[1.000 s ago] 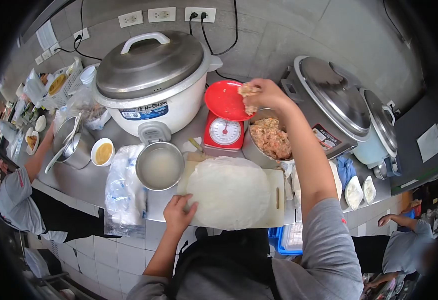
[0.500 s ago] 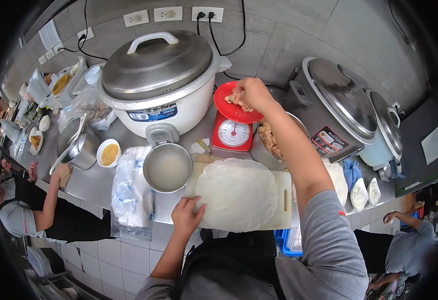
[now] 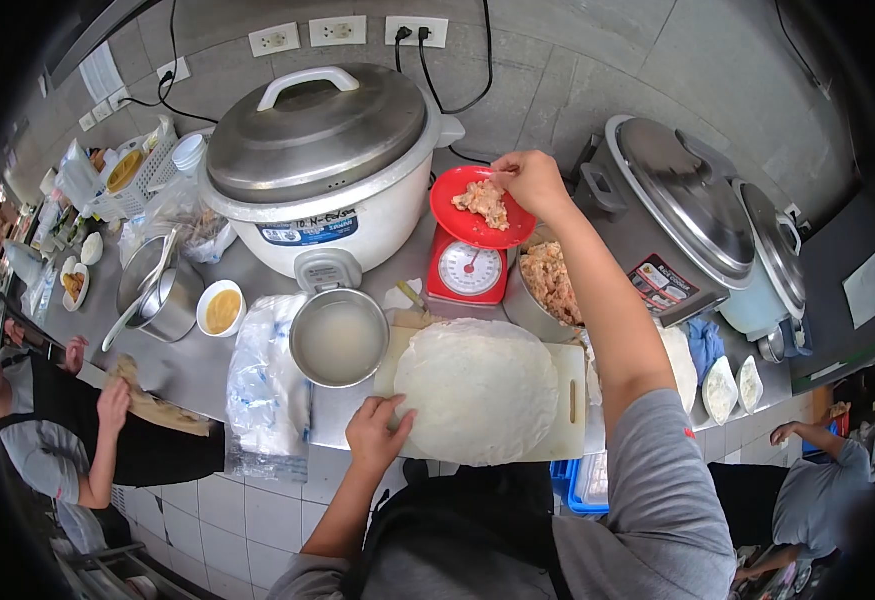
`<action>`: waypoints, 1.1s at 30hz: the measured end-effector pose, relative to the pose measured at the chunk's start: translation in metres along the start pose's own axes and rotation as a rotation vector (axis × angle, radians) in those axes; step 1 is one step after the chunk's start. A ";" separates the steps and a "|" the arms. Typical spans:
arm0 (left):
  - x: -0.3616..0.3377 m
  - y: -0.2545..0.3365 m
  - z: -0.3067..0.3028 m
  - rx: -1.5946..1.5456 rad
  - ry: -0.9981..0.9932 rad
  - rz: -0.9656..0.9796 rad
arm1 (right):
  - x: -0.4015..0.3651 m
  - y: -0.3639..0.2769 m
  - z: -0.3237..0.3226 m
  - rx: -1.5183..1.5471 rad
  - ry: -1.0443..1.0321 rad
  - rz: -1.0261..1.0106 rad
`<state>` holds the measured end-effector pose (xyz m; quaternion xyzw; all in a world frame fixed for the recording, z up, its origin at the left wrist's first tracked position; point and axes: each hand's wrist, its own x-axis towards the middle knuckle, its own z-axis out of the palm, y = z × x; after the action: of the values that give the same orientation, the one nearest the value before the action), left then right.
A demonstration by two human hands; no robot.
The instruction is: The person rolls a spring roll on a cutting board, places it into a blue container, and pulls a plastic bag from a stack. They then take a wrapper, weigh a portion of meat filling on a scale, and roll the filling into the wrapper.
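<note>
Red scale pan [image 3: 458,228] now bears minced filling [image 3: 483,203]; the right hand [image 3: 533,180] hovers above, fingers [image 3: 505,167] bunched, grip unclear. The left hand [image 3: 380,432] stays spread on the wrapper [image 3: 478,390]. The cooker label [image 3: 308,228] is illegible.

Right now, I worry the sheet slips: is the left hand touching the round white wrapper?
Touching. The head view shows the left hand lying over the near-left edge of the round white wrapper, no gap.

right hand [image 3: 530,182] over red scale plate [image 3: 458,212] with filling lump [image 3: 483,203]; left hand [image 3: 378,432] flat on round wrapper [image 3: 478,390] on cutting board [image 3: 568,415]; filling bowl [image 3: 550,283] beside scale.
</note>
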<state>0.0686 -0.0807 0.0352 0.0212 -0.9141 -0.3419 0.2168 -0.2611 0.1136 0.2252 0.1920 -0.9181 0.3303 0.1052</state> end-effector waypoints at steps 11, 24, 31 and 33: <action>0.000 -0.003 0.003 -0.042 0.070 0.024 | 0.000 0.009 0.019 -0.011 -0.030 -0.078; -0.003 -0.002 -0.003 -0.053 0.028 -0.044 | -0.038 0.003 0.005 0.701 -0.252 0.219; 0.006 0.024 0.005 -0.217 -0.040 0.236 | -0.210 0.008 0.022 0.572 -0.637 -0.064; 0.030 0.047 0.005 -0.230 -0.143 0.289 | -0.253 0.027 0.052 0.416 -0.392 -0.177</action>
<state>0.0444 -0.0467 0.0731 -0.1596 -0.8756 -0.4101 0.1994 -0.0476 0.1705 0.0892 0.3490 -0.8133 0.4573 -0.0874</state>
